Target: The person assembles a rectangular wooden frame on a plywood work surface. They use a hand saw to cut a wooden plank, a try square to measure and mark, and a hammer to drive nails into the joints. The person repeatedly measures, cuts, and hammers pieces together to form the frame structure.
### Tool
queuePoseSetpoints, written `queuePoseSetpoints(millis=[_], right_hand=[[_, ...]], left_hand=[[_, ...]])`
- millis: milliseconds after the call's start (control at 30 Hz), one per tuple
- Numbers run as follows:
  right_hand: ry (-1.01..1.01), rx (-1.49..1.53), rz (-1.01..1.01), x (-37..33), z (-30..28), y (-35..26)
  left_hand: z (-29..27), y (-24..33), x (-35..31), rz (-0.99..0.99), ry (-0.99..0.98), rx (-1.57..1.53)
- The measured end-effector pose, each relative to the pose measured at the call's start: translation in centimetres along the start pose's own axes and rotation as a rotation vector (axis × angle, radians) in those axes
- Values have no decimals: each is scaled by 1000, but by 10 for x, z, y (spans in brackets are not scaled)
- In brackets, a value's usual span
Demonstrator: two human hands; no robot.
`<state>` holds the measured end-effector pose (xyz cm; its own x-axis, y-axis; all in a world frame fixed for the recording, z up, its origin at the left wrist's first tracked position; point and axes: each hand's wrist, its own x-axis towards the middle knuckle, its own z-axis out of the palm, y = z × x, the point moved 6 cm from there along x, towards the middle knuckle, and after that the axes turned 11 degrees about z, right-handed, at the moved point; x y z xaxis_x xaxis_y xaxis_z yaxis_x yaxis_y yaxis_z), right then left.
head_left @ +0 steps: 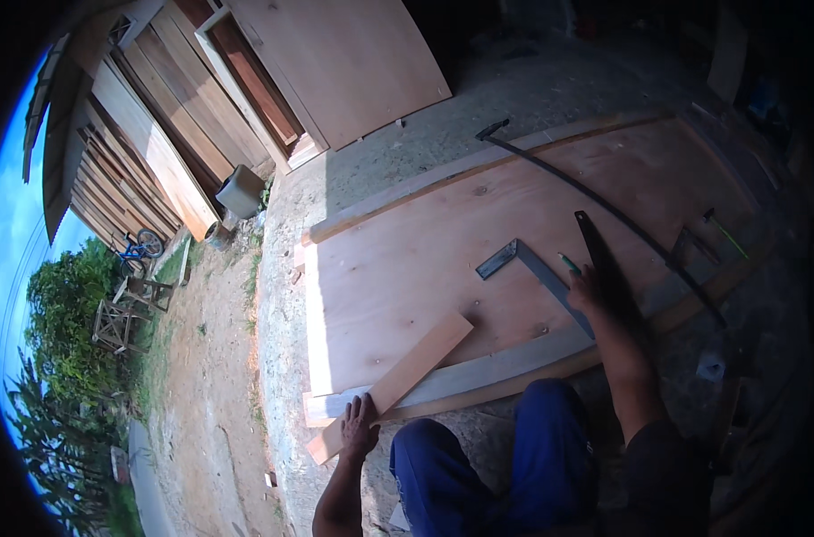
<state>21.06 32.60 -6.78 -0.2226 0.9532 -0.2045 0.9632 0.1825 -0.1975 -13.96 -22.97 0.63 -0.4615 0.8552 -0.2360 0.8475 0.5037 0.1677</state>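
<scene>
A short wooden board lies slantwise across the near rail of a large framed plywood panel. My left hand rests on the board's lower end, its fingers stretched out over the wood. My right hand is closed over the panel, with a slim green pencil-like thing sticking out of its fingers. Beside that hand lies a metal try square, whose long arm runs toward the near rail. Just right of the hand is a dark handsaw, partly lost in shadow.
A long dark curved bar crosses the panel's right part. A hammer-like tool with a green handle lies at the far right. A plywood sheet and planks lean at the back. A grey container stands near them.
</scene>
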Motion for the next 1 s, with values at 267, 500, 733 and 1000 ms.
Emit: queuePoseSetpoints(millis=[267,500,733,1000], right_hand=[[-41,-133,-89,6,17,13],[22,-167,-124,16,35,20],[45,-179,-113,45,4,46],[-31,423,-491,-155,-34,-183]], left_hand=[[-6,5,15,-1,-57,-20],[-8,1,9,-38,-23,-1],[-10,-14,40,60,15,30],[-53,-82,70,-214,226,-124]])
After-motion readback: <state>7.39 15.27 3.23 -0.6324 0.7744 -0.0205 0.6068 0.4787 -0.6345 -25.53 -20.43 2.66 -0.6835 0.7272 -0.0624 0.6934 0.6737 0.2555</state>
